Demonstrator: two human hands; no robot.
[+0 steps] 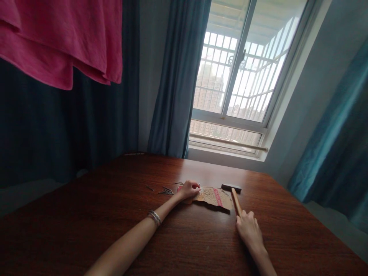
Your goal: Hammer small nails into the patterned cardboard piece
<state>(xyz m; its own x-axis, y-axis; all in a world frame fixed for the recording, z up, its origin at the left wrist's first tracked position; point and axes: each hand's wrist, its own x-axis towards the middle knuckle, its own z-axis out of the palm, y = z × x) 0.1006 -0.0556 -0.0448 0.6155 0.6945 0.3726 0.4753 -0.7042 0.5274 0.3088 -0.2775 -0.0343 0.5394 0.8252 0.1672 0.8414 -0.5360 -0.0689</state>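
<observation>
My right hand (249, 229) is wrapped round the wooden handle of a hammer (236, 201). The hammer's dark head lies low by the table surface, just beyond the right end of a piece of cardboard (209, 196). This cardboard is tan with a pink stripe, dark speckles and a torn near edge. Over its left part rests my left hand (189, 189), fingertips pinched together; whatever is between them is too small to make out. Several thin metal nails (166, 190) lie loose to the left of that hand.
Everything lies on a brown wooden table (172, 241). Behind it stand a barred window (232, 76) and a blue curtain (175, 96). A pink cloth (66, 42) hangs at the upper left. Another blue curtain (324, 145) hangs on the right.
</observation>
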